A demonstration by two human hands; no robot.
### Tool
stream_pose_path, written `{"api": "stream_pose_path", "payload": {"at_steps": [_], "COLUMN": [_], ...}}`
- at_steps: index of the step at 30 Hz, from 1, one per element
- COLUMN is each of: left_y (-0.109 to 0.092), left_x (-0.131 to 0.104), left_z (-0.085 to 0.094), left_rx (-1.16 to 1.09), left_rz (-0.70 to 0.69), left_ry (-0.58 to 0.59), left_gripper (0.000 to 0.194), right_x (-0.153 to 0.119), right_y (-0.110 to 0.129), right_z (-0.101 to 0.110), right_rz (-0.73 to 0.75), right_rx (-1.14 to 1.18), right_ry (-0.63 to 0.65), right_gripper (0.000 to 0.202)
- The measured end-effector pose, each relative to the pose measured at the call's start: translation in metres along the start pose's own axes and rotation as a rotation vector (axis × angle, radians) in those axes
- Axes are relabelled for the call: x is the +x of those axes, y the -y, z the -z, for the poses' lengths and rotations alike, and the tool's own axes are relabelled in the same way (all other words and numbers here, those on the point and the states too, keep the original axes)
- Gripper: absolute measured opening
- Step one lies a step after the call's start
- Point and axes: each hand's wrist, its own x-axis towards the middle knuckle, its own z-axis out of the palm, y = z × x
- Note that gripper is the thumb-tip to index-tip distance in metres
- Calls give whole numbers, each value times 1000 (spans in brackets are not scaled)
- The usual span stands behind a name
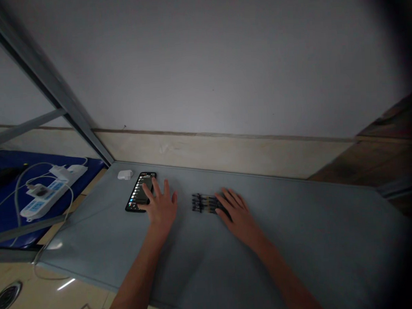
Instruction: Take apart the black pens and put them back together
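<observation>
My left hand is spread over the right side of a black phone with a lit screen; whether the fingertips touch it I cannot tell. Several dark pens lie side by side in a small row near the middle of the grey table. Over the right ends of these pens rests my right hand, its fingers extended and hiding part of them. Neither hand is wrapped around anything.
A white charger-like case sits at the table's back left corner. Beyond the metal frame, a white power strip with plugs and cables lies on a blue surface. A wall rises behind the table.
</observation>
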Motion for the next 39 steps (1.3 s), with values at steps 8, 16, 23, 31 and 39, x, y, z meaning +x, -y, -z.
{"api": "stream_pose_path", "payload": {"at_steps": [8,16,23,31,39], "left_y": [-11,-38,-48,-51,-50], "left_x": [1,-11,-22,-24,-22], "left_z": [1,3,2,0,2], "left_rx": [-144,-396,-454,-402,-311], "left_rz": [-180,-773,-978,-955,-990], "left_ry": [-72,69,222,242,54], "left_gripper": [54,35,18,19,18], "right_x": [0,1,4,5,5], "right_y": [2,1,1,-2,3], "right_z": [2,4,43,44,54], "right_rz": [-6,-14,42,50,139], "right_rx": [-3,105,265,266,306], "right_ry": [20,-44,-92,-119,100], "right_gripper": [50,46,15,16,22]}}
